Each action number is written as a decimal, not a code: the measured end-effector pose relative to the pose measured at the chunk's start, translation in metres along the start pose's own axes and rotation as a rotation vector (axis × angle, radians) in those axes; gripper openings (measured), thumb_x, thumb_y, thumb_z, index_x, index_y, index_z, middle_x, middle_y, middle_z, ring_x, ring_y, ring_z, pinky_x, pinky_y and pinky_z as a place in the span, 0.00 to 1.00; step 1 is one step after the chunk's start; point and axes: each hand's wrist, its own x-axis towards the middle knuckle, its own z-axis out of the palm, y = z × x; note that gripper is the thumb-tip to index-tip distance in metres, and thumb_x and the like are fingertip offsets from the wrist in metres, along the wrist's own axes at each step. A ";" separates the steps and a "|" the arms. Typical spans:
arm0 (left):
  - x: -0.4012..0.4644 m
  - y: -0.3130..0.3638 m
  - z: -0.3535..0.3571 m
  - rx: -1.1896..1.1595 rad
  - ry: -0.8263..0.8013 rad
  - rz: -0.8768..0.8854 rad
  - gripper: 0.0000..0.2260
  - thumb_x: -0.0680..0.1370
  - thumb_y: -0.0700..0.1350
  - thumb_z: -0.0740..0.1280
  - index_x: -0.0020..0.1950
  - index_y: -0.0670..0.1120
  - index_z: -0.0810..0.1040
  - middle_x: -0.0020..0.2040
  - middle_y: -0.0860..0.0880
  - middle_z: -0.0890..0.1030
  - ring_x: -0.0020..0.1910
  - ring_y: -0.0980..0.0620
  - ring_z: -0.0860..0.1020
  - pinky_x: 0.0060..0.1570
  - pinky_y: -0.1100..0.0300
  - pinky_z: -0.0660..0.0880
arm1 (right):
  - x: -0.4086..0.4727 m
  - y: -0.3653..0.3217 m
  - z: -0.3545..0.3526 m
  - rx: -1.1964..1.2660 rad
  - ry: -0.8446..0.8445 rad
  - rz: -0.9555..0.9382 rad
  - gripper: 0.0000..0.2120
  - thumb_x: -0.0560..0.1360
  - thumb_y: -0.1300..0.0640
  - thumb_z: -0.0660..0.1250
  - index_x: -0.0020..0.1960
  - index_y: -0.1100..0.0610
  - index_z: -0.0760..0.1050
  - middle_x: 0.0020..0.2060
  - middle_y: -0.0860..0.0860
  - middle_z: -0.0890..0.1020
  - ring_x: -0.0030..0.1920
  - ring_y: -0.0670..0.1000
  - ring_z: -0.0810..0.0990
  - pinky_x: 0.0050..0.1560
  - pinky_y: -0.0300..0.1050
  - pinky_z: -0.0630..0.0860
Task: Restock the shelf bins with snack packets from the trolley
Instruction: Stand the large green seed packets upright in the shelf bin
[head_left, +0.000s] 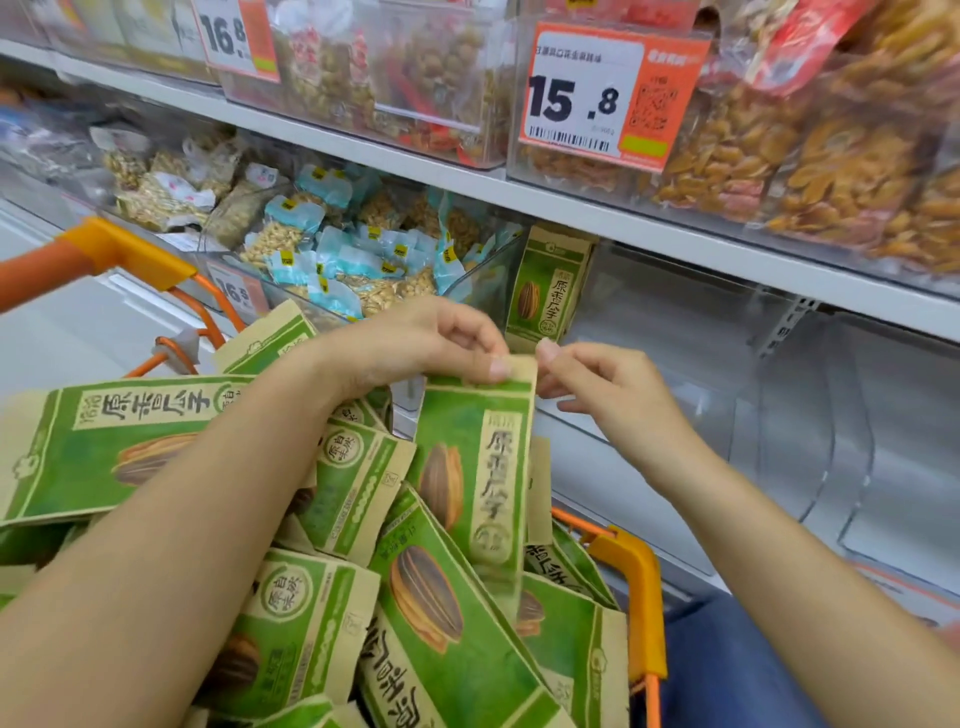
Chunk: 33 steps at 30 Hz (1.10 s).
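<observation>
Hands meet at the centre of the view over an orange-framed trolley (636, 571) heaped with green-and-tan sunflower-seed packets (332, 613); the left hand (415, 340) pinches the top edge of one upright packet (475, 467) between thumb and curled fingers, lifting it above the heap; the right hand (608, 384), at three o'clock of the left and just beside the packet's top corner, has its fingers loosely curled with the forefinger tip at that corner, and whether it actually grips the packet cannot be told; at twelve o'clock of the hands a matching packet (550, 280) stands upright in a clear shelf bin (727, 415) on the lower shelf, the bin running off toward three o'clock; at eleven o'clock another clear bin (249, 270) holds pale-blue packets of peanuts (343, 260); on the upper shelf, at one o'clock, an orange price tag (608, 98) reads 15.8 on the front of a bin filled with orange-brown snacks (831, 171).
</observation>
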 end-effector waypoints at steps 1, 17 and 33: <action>0.001 0.000 -0.001 -0.093 0.082 0.030 0.06 0.68 0.43 0.71 0.42 0.44 0.80 0.36 0.50 0.82 0.35 0.56 0.80 0.38 0.68 0.75 | -0.001 -0.004 0.001 0.048 -0.024 0.003 0.21 0.69 0.39 0.62 0.42 0.55 0.83 0.38 0.51 0.85 0.43 0.46 0.82 0.50 0.44 0.77; 0.021 -0.035 -0.002 0.788 0.624 -0.173 0.26 0.80 0.55 0.59 0.75 0.44 0.62 0.72 0.42 0.66 0.70 0.42 0.64 0.67 0.49 0.64 | 0.054 0.025 -0.020 0.563 0.189 0.459 0.04 0.77 0.58 0.64 0.47 0.56 0.77 0.39 0.54 0.82 0.39 0.52 0.80 0.49 0.49 0.76; 0.025 -0.042 0.000 0.821 0.539 -0.222 0.27 0.79 0.58 0.60 0.74 0.48 0.60 0.64 0.43 0.75 0.63 0.41 0.71 0.54 0.48 0.72 | 0.141 0.051 -0.007 0.399 0.259 0.444 0.03 0.75 0.62 0.65 0.46 0.56 0.72 0.38 0.51 0.80 0.35 0.47 0.79 0.27 0.36 0.77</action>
